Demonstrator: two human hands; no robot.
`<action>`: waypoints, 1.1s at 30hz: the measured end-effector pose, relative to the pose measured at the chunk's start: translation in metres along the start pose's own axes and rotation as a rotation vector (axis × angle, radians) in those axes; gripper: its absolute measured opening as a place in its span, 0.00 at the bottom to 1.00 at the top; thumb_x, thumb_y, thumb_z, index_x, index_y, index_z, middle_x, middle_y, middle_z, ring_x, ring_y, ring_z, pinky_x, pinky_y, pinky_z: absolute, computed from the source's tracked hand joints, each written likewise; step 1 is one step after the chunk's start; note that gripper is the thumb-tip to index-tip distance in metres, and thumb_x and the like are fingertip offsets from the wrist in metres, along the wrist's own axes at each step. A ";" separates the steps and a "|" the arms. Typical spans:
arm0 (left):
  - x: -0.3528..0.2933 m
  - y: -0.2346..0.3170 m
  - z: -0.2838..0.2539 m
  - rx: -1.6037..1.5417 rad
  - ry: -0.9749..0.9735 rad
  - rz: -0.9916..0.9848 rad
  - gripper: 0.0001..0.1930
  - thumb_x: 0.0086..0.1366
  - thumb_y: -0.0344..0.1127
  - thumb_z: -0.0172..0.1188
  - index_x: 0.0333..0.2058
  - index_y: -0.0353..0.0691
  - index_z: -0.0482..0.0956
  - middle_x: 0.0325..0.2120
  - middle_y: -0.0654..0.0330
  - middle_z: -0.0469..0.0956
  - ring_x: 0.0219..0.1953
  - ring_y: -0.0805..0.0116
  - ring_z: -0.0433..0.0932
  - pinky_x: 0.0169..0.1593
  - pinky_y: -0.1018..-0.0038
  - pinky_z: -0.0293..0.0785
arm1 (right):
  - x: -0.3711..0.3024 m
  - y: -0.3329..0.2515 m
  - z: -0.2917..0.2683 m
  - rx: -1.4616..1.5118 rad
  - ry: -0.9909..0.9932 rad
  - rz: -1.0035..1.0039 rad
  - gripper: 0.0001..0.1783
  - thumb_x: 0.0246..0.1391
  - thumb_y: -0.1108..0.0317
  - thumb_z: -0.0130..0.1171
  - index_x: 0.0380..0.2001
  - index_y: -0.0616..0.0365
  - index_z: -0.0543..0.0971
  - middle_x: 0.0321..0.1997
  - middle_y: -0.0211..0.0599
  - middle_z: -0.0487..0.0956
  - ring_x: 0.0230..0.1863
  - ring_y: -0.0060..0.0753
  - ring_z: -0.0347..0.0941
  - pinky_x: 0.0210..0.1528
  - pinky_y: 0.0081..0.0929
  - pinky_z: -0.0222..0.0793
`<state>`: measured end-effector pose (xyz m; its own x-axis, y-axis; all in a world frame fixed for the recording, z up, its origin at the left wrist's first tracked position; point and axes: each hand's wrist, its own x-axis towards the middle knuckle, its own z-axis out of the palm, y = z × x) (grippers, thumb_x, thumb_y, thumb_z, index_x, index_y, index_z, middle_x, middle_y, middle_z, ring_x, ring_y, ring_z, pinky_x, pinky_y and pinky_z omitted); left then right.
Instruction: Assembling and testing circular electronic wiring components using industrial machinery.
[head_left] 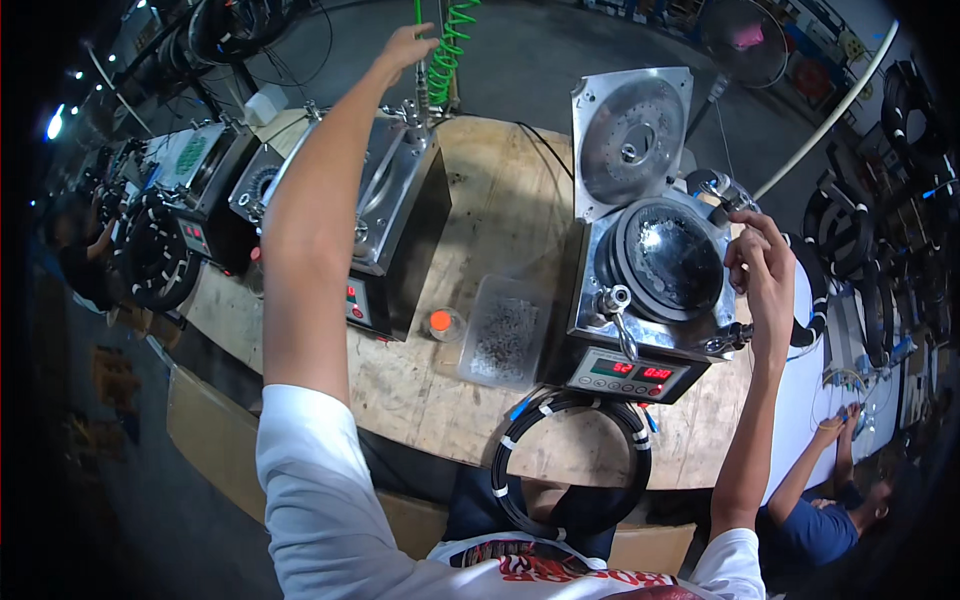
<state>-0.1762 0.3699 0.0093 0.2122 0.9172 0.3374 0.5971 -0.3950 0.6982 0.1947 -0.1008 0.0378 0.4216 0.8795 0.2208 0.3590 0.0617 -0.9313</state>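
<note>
My left arm stretches far forward, and my left hand (405, 50) is at a hanging green hose (418, 12), fingers closed around it as far as I can see. A metal fitting (421, 88) hangs just below that hand. My right hand (764, 252), fingers loosely bent and apart with nothing in them, is beside the right edge of a polishing machine (650, 325). The machine's square metal lid (632, 140) is raised, and its round dark platen (668, 258) looks wet. A clamp handle (620, 318) sticks out at its front left corner.
A coil of black cable (500, 470) lies at the table's front edge. Left of the machine are a clear plastic tray (506, 335) of small pieces and an orange-capped bottle (445, 323). Another machine (400, 235) stands further left. A co-worker (825, 525) sits at right.
</note>
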 end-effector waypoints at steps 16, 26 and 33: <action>-0.110 0.253 -0.123 -0.073 0.471 0.473 0.13 0.67 0.23 0.55 0.46 0.39 0.86 0.29 0.53 0.84 0.30 0.67 0.83 0.34 0.73 0.83 | -0.007 0.011 -0.006 -0.301 0.219 -0.318 0.10 0.60 0.71 0.55 0.39 0.67 0.81 0.16 0.33 0.68 0.20 0.19 0.60 0.24 0.27 0.57; -0.214 0.353 -0.145 -0.426 0.007 0.280 0.13 0.69 0.31 0.58 0.51 0.36 0.82 0.39 0.57 0.83 0.35 0.69 0.83 0.37 0.75 0.83 | -0.020 -0.011 -0.015 -0.096 0.198 -0.657 0.16 0.60 0.75 0.55 0.51 0.60 0.79 0.44 0.39 0.74 0.31 0.25 0.76 0.32 0.23 0.71; -0.236 0.393 -0.073 -0.705 -0.247 0.202 0.14 0.64 0.27 0.65 0.48 0.32 0.81 0.36 0.55 0.83 0.33 0.65 0.84 0.33 0.71 0.87 | -0.036 -0.097 0.008 -0.448 -0.103 -0.405 0.52 0.45 0.26 0.62 0.58 0.62 0.75 0.55 0.61 0.76 0.49 0.57 0.80 0.54 0.49 0.72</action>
<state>-0.0479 -0.0059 0.2501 0.4805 0.7765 0.4077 -0.0877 -0.4200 0.9033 0.1376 -0.1347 0.1177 0.1035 0.8702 0.4818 0.7987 0.2160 -0.5616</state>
